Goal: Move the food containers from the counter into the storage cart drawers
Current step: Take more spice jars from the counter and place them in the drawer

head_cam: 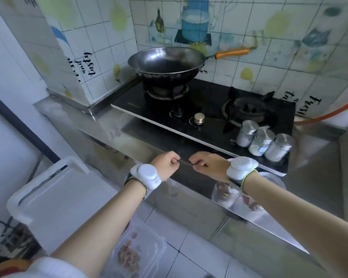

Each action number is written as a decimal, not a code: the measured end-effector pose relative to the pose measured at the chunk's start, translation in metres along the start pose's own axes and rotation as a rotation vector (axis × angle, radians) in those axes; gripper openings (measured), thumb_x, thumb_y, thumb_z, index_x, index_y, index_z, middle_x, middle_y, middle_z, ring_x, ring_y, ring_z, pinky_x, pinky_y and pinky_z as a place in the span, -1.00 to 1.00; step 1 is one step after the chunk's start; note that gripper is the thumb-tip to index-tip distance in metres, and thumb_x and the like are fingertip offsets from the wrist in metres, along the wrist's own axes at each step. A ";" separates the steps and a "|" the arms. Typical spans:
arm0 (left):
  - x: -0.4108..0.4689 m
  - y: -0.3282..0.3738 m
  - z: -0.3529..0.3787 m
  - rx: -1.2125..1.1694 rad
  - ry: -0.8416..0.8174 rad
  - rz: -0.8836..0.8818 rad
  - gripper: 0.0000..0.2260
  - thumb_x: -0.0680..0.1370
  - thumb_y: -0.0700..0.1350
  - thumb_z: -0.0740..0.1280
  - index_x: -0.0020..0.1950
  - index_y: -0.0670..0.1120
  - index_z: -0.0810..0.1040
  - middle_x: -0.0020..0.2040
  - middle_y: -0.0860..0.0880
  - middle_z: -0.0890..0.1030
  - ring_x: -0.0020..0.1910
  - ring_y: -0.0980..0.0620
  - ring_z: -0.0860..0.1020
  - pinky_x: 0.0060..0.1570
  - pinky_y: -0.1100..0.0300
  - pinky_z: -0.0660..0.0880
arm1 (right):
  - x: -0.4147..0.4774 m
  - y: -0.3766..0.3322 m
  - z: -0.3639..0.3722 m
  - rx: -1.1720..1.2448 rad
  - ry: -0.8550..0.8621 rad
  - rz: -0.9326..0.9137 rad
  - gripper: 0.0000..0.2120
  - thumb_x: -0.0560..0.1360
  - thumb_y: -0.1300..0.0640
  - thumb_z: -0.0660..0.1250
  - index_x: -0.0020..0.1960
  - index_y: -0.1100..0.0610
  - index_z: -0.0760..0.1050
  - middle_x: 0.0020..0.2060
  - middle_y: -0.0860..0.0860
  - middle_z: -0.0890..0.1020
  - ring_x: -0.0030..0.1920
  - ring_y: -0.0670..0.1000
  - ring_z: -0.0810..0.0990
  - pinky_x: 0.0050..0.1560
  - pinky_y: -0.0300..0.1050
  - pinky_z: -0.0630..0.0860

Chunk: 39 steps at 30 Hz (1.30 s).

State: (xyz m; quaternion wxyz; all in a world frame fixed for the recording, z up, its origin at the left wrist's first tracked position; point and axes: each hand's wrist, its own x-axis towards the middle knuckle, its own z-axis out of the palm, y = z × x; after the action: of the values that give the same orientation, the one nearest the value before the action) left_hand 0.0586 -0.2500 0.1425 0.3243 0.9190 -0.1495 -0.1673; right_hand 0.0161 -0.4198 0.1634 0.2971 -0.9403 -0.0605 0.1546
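Note:
A clear food container (226, 194) with pieces of meat sits at the steel counter's (113, 125) front edge, partly hidden under my right forearm. A second clear lidded container (138, 250) with meat pieces lies lower down, beneath my left forearm and beside the white storage cart (48, 199); I cannot tell what it rests on. My left hand (166, 165) and my right hand (208, 165) hover close together over the counter edge in front of the stove. Both have curled fingers and hold nothing.
A black wok (165, 63) with an orange handle sits on the left burner of the gas stove (209, 109). Three metal shaker jars (263, 140) stand at the stove's right front corner. An orange hose (329, 115) runs along the right wall. White floor tiles lie below.

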 end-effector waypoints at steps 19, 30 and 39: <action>0.108 0.162 0.049 0.231 -0.009 0.329 -0.49 0.55 -0.09 0.25 0.46 -0.15 0.20 0.46 -0.12 0.28 0.43 -0.10 0.28 0.36 0.10 0.30 | -0.021 0.123 -0.118 -0.197 0.381 0.255 -0.51 0.48 0.03 0.27 0.38 0.07 0.31 0.35 0.08 0.39 0.35 0.16 0.33 0.33 0.02 0.25; 0.132 0.174 0.071 0.277 -0.110 0.338 -0.42 0.50 -0.09 0.32 0.47 -0.11 0.19 0.42 -0.13 0.33 0.36 -0.10 0.37 0.25 0.09 0.38 | -0.016 0.144 -0.114 -0.187 0.269 0.247 -0.40 0.41 -0.07 0.35 0.39 0.00 0.26 0.28 -0.02 0.49 0.29 0.09 0.45 0.25 0.06 0.29; 0.124 0.156 0.066 0.177 0.004 0.334 -0.51 0.41 -0.05 0.42 0.29 -0.09 0.40 0.23 -0.10 0.52 0.14 -0.07 0.52 0.05 0.11 0.46 | -0.016 0.144 -0.110 -0.197 0.303 0.206 -0.40 0.40 -0.10 0.35 0.38 0.00 0.29 0.26 -0.01 0.52 0.25 0.06 0.48 0.26 -0.02 0.32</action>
State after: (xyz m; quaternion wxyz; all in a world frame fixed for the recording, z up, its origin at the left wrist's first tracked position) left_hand 0.1178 -0.4493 0.1686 0.2659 0.9066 -0.3133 -0.0957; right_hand 0.0402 -0.6000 0.1695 0.1919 -0.9786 0.0666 0.0341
